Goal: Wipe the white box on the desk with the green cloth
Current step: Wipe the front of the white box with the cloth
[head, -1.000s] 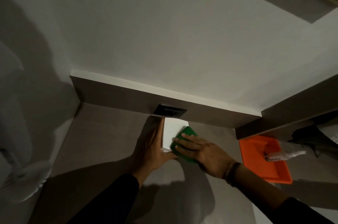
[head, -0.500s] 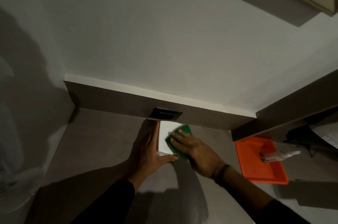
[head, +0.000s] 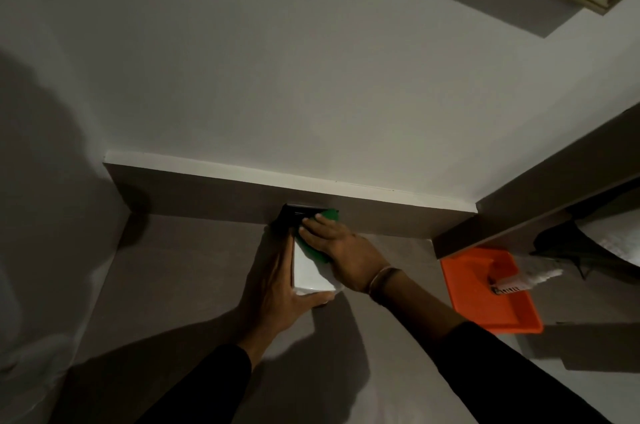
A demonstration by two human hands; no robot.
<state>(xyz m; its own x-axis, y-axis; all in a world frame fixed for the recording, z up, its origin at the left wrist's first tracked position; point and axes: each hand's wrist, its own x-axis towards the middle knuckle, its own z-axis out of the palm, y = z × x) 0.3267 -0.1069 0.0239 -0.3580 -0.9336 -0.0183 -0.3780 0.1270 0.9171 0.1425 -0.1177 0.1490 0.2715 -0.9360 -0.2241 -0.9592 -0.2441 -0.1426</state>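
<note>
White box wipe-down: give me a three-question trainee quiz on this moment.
1. True or false: the green cloth lies under the right hand.
2. Which hand steadies the white box? A) left B) right
3. Fill in: right of the box, the desk holds an ____ tray.

Key: 1 true; 2 A, the left hand braces its side; 3 orange.

Right hand [head: 343, 250] presses green cloth [head: 317, 243] on white box [head: 310, 271].
</note>
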